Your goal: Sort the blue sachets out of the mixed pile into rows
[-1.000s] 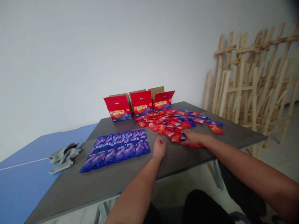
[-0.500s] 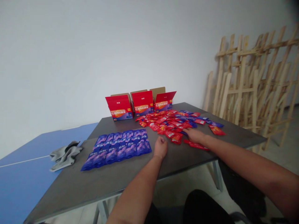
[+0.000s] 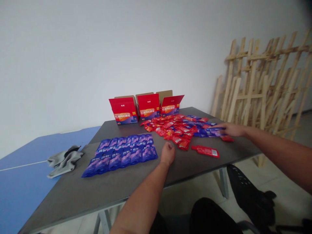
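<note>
My left hand [image 3: 168, 152] rests on the table as a loose fist, and nothing shows in it. It lies between the rows of blue pouches [image 3: 124, 152] and the loose heap of red pouches [image 3: 176, 128]. At the right of the heap, my right hand [image 3: 230, 129] has its fingers closed over the right end of a blue pouch [image 3: 214, 132]; its fingertips are partly hidden. A single red pouch [image 3: 206, 151] lies flat near the front edge, apart from the heap. Another red pouch [image 3: 227, 138] shows partly beneath my right hand.
Three open red cartons, at left [image 3: 125, 112], middle [image 3: 148, 107] and right [image 3: 170, 106], stand along the back of the dark table [image 3: 97, 198]. A grey cloth [image 3: 64, 161] lies at the left, by a blue surface [image 3: 21, 159]. Wooden easels [image 3: 252, 87] lean against the right wall.
My right hand has moved right and away from me, from the front of the heap to the blue pouches at its right side. The left fist has stayed in place.
</note>
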Demonstrator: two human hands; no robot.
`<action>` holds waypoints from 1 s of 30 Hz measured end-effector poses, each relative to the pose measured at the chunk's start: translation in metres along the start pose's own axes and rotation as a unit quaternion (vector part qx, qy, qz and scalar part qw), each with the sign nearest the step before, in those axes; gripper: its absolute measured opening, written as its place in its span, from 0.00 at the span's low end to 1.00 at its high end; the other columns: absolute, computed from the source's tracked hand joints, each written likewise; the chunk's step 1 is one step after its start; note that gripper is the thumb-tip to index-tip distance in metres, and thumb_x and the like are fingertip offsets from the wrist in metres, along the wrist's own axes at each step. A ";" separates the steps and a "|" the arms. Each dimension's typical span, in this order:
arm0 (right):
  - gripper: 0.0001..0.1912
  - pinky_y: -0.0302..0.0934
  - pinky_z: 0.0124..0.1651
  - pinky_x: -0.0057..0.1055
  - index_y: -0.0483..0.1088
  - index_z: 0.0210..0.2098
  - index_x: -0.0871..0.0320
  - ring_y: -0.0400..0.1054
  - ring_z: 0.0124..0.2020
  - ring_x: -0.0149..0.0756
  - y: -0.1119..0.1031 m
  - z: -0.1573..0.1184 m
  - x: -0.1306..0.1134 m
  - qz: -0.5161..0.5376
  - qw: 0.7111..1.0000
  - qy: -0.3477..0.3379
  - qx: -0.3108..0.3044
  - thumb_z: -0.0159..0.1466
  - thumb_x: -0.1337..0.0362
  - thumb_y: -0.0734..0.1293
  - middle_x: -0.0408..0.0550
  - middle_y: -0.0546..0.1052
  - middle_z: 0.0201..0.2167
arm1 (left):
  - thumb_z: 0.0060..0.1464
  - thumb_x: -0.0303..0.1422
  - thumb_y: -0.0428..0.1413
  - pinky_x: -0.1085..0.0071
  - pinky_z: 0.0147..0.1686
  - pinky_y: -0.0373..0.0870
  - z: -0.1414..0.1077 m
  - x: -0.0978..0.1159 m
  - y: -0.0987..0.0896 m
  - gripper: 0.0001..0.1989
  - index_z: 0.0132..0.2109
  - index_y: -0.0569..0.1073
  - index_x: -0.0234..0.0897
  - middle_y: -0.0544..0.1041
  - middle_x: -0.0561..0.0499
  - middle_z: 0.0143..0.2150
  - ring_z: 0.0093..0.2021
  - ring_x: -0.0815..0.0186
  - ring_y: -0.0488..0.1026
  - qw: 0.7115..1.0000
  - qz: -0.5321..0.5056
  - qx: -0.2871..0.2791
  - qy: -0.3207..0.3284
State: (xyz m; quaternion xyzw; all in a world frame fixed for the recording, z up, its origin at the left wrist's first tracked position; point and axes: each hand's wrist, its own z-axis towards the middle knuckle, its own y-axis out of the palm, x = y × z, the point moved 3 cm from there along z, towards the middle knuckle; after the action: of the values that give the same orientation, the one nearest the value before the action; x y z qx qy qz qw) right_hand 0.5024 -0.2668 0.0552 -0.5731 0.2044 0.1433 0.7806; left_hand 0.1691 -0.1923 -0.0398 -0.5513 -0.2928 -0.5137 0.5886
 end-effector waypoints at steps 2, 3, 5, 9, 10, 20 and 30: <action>0.20 0.65 0.38 0.34 0.70 0.51 0.60 0.72 0.34 0.37 -0.002 -0.002 -0.002 0.162 0.984 0.073 -0.023 0.60 0.69 0.59 0.58 0.77 0.40 | 0.46 0.22 0.49 0.75 0.27 0.51 0.000 0.001 0.000 0.09 0.25 0.57 0.38 0.60 0.58 0.23 0.26 0.71 0.57 1.000 -0.001 0.000 0.002; 0.20 0.65 0.39 0.34 0.69 0.51 0.59 0.72 0.35 0.38 -0.001 -0.002 -0.007 0.243 0.964 0.095 -0.046 0.60 0.69 0.60 0.58 0.77 0.41 | 0.45 0.22 0.49 0.75 0.27 0.52 -0.001 0.002 0.000 0.09 0.25 0.57 0.37 0.60 0.58 0.23 0.27 0.72 0.58 1.000 -0.002 0.000 0.003; 0.20 0.65 0.41 0.35 0.69 0.50 0.58 0.72 0.40 0.38 0.006 0.003 -0.021 0.365 0.921 0.114 -0.074 0.58 0.70 0.63 0.58 0.75 0.45 | 0.46 0.22 0.50 0.75 0.28 0.52 -0.002 0.003 -0.001 0.08 0.26 0.58 0.37 0.60 0.58 0.23 0.27 0.72 0.58 1.000 -0.009 -0.001 0.005; 0.19 0.67 0.43 0.36 0.69 0.47 0.56 0.72 0.38 0.36 0.046 0.011 -0.063 0.487 0.861 0.109 -0.095 0.55 0.70 0.67 0.51 0.75 0.41 | 0.53 0.32 0.51 0.76 0.28 0.57 -0.003 0.005 -0.001 0.05 0.31 0.64 0.36 0.65 0.57 0.25 0.27 0.72 0.62 0.997 -0.072 -0.008 -0.011; 0.19 0.68 0.43 0.37 0.70 0.46 0.55 0.72 0.38 0.36 0.061 0.011 -0.076 0.514 0.845 0.102 -0.110 0.54 0.69 0.69 0.49 0.76 0.40 | 0.55 0.36 0.51 0.76 0.29 0.58 -0.004 0.005 -0.001 0.08 0.34 0.65 0.36 0.67 0.55 0.27 0.27 0.72 0.64 0.995 -0.095 -0.016 -0.018; 0.17 0.71 0.38 0.37 0.71 0.40 0.57 0.73 0.36 0.36 0.171 0.014 -0.145 0.609 0.759 0.074 -0.218 0.51 0.67 0.73 0.47 0.76 0.36 | 0.61 0.45 0.42 0.72 0.35 0.70 -0.003 -0.004 -0.013 0.21 0.53 0.64 0.37 0.73 0.44 0.48 0.44 0.64 0.72 0.966 -0.247 0.077 -0.010; 0.19 0.70 0.29 0.32 0.69 0.43 0.53 0.73 0.37 0.39 0.192 0.034 -0.158 0.645 0.760 0.080 -0.010 0.53 0.58 0.71 0.46 0.77 0.36 | 0.62 0.46 0.38 0.70 0.31 0.75 -0.002 -0.008 -0.014 0.21 0.53 0.60 0.38 0.71 0.43 0.51 0.42 0.64 0.74 0.936 -0.316 0.138 -0.072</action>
State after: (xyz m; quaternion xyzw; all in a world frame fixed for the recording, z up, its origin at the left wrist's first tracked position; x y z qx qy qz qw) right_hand 0.2817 -0.1745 -0.0204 -0.3228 0.5862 0.5684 0.4786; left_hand 0.1530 -0.1897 -0.0429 -0.3790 -0.5619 -0.5865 0.4435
